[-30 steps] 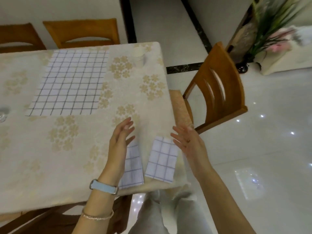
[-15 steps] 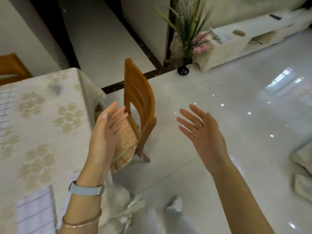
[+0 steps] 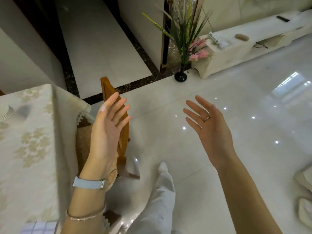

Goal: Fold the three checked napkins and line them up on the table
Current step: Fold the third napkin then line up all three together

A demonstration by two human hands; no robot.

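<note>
Looks like a pause between folds: left hand [image 3: 108,130] and right hand [image 3: 213,130] spread wide, holding nothing, beside the table [image 3: 25,166]. 1 napkin [image 3: 38,227] corner shows at its near edge. Next: face table, grab napkin.

Only a corner of one checked napkin [image 3: 38,228] shows, cut off by the bottom edge, so its fold cannot be judged. The worktop [image 3: 25,166] runs off the left edge, where a blurred pale object [image 3: 5,112] cannot be identified. The left hand [image 3: 108,130] hides much of the wooden chair [image 3: 106,86].
</note>
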